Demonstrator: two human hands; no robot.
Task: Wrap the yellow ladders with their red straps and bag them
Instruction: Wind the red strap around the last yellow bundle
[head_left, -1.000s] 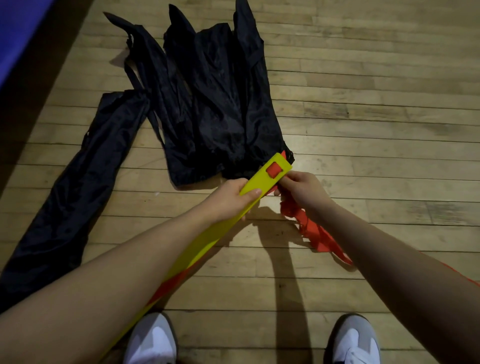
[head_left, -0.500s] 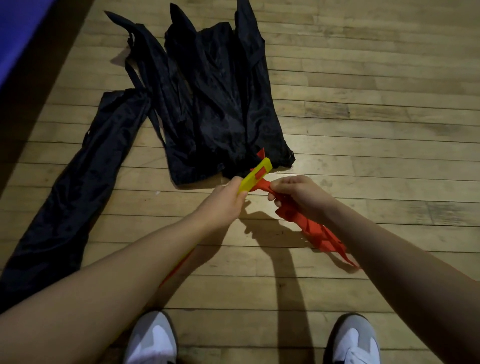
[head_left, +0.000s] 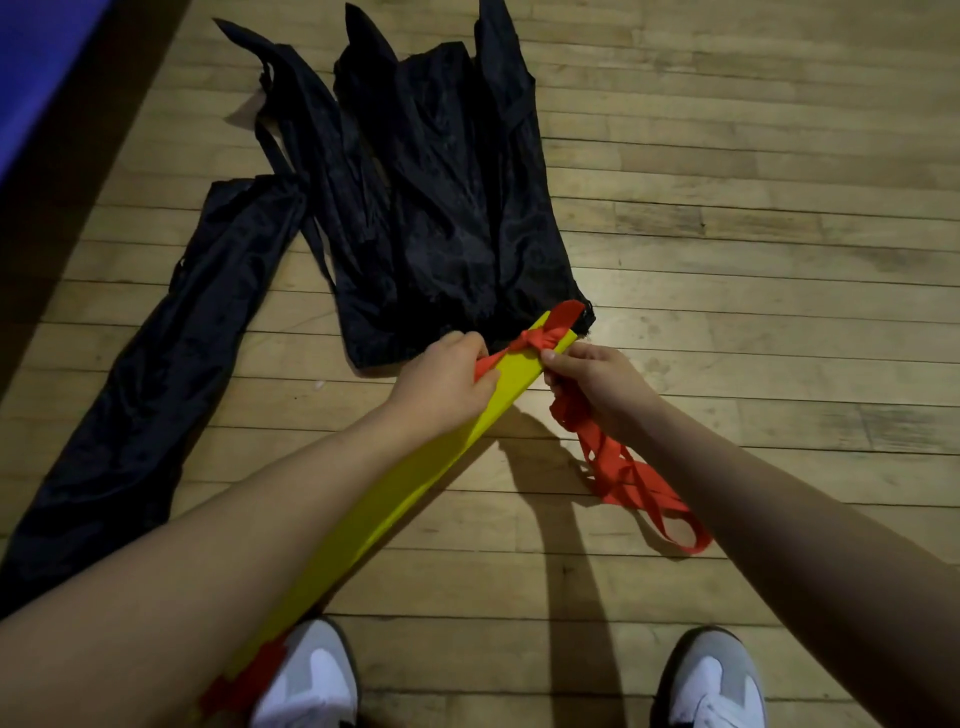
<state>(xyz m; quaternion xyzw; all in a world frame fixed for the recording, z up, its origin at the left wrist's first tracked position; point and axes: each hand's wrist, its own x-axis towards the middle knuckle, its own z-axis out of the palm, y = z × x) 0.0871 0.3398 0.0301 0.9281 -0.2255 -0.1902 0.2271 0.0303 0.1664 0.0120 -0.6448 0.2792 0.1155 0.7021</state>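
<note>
A flat bundle of yellow ladder rungs (head_left: 415, 493) slants from my lower left up to the centre. My left hand (head_left: 441, 387) grips it near its far end, fingers curled round the rungs and a piece of red strap. The red strap (head_left: 545, 336) crosses the bundle's tip in a twisted wrap. My right hand (head_left: 597, 384) pinches the strap beside the tip; loose loops of red strap (head_left: 634, 483) hang from it onto the floor. Black bags (head_left: 447, 208) lie on the floor just beyond the tip.
A long narrow black bag (head_left: 145, 395) stretches along the wooden floor (head_left: 753, 260) at the left. A blue mat edge (head_left: 41, 67) fills the top left corner. My two white shoes (head_left: 311, 675) stand at the bottom. More red strap (head_left: 244, 680) shows at the bundle's near end.
The yellow bundle has turned flat-side up again after being edge-on. The red strap now crosses its tip in a wrap. The hanging loops have dropped lower to the right.
</note>
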